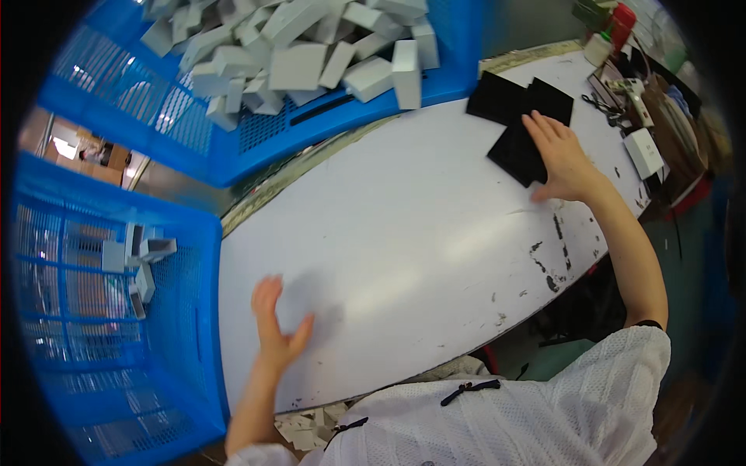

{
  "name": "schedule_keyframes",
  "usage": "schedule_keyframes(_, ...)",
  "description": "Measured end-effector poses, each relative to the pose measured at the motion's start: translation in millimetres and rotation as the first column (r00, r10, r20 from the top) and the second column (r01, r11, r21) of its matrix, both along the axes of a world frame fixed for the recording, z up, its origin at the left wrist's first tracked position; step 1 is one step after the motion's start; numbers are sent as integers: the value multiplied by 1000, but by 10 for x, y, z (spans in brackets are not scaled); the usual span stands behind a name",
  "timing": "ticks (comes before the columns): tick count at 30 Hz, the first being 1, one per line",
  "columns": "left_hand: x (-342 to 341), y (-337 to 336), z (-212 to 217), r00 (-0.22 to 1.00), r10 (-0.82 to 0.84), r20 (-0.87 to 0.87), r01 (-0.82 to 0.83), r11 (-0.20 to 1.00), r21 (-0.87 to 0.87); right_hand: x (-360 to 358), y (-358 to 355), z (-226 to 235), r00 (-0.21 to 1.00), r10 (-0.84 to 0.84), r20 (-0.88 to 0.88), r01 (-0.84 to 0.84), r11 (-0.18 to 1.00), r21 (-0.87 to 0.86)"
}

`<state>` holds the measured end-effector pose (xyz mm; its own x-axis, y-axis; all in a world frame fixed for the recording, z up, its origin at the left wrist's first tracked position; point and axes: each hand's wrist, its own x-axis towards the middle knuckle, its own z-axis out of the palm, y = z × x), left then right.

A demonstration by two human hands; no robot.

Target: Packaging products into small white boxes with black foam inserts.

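My right hand [563, 163] is stretched out at the right side of the white table [388, 217]. Its fingers lie over several flat black square pieces [515, 153], which overlap one another; whether the fingertips press on them is hard to tell. Nothing shows gripped in that hand. My left hand [278, 334] hovers over the table's near left part, thumb and fingers apart, holding nothing. It is slightly blurred, with a shadow beside it.
Beyond the table, a blue plastic crate [225, 167] holds a heap of small white boxes [298, 66]. Another blue crate [208, 311] at the left has several open-ended boxes [158, 248] in it. Cables, a white power adapter [643, 153] and a red bottle [621, 27] crowd the far right corner.
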<state>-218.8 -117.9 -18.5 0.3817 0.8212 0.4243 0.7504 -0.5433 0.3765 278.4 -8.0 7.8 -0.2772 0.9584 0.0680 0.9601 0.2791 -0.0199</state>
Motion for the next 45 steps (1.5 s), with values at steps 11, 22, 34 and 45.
schedule_keyframes(11,2372,3173,230,750,363,552,114,751,-650,344,263,-21,991,126,-41,-125,992,32)
schedule_keyframes(22,1244,1440,205,921,-354,-166,379,912,159,-205,-58,-65,984,158,-79,-127,942,311)
schedule_keyframes(34,771,598,-156,954,-299,-20,282,919,-275,-580,54,132,938,342,55,-344,938,43)
schedule_keyframes(45,1148,746,-365,960,-186,208,242,927,-287,-1699,-540,-446,641,742,-197,-560,627,541)
